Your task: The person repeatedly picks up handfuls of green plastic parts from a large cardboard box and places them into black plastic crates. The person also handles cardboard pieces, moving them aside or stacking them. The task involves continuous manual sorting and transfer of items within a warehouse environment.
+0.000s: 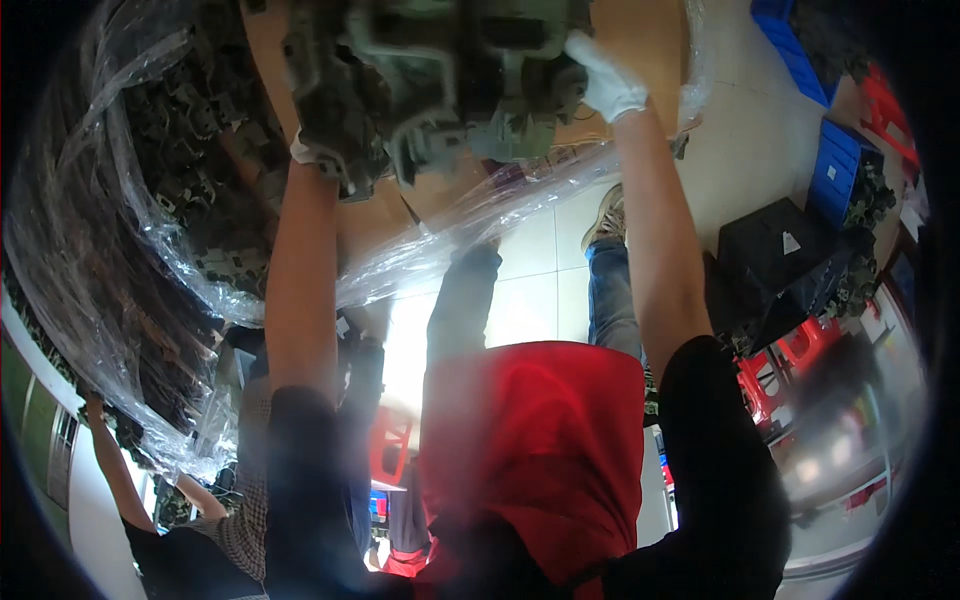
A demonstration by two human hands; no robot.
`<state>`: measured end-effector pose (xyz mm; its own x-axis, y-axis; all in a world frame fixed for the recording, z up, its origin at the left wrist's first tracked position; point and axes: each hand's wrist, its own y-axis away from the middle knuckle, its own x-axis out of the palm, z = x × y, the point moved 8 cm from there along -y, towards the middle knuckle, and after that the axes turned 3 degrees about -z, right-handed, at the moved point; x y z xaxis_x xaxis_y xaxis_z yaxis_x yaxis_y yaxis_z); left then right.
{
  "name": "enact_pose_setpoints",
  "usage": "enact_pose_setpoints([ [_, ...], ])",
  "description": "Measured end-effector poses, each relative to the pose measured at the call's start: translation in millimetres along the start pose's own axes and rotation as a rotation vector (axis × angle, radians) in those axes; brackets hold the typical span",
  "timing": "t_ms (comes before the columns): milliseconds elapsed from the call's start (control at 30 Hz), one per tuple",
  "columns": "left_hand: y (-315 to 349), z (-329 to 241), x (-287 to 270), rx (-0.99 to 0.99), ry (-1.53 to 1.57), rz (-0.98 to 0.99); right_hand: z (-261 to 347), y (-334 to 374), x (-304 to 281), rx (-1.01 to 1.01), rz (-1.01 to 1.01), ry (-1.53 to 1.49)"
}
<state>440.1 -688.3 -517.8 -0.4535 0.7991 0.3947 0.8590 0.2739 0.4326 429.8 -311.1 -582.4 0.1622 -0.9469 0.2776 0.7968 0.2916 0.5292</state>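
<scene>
A bulky mass of dark grey-green moulded parts (pixel 460 90), with notches and bracket-like shapes, fills the top middle between my two hands. My right hand (pixel 612 85), in a white glove, grips its right side, fingers pointing up along the edge. On the opposite side, my left hand (pixel 306 150) is at the lower left edge; only a bit of its white glove shows, the fingers being hidden behind the parts. Both forearms reach straight up. Beneath the parts lies brown cardboard (pixel 440 205), bordered by clear plastic film (pixel 480 215).
Many similar dark parts (pixel 205 150) fill the film-lined space at left. Blue crates (pixel 838 170) and a black bin (pixel 775 245) stand at right on the pale tiled floor (pixel 530 300), near red stools (pixel 800 345). At lower left, another person's arm (pixel 118 470) reaches toward the film.
</scene>
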Motion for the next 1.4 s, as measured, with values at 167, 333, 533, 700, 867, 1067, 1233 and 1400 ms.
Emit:
enact_pose_setpoints([
  [167, -6, 22, -4, -0.099, -0.150, -0.045, 6, 33, 20, -0.092, -0.010, 0.175],
  [333, 39, 46, -49, -0.303, -0.534, -0.053, -10, 102, 35, -0.460, -0.039, 0.501],
  [533, 169, 27, -129, -0.577, -1.059, -0.115, -67, 229, 97, -0.211, -0.087, -0.247],
  [700, 265, 75, -58, -0.732, -1.288, 0.120, -60, 388, 49, 0.028, -0.284, -0.728],
  [867, 351, 146, 60, -0.741, -1.375, 0.348, -50, 526, -35, -0.008, -0.427, -0.864],
  [1067, 467, 244, 261, -0.687, -1.383, 0.643, -16, 703, -154, -0.158, -0.622, -0.962],
  [1233, 555, 357, 471, -0.622, -1.359, 0.977, -67, 781, -273, -0.380, -0.924, -0.830],
  [1400, 613, 463, 684, -0.572, -1.303, 1.237, -107, 795, -404, -0.328, -0.943, -1.346],
])
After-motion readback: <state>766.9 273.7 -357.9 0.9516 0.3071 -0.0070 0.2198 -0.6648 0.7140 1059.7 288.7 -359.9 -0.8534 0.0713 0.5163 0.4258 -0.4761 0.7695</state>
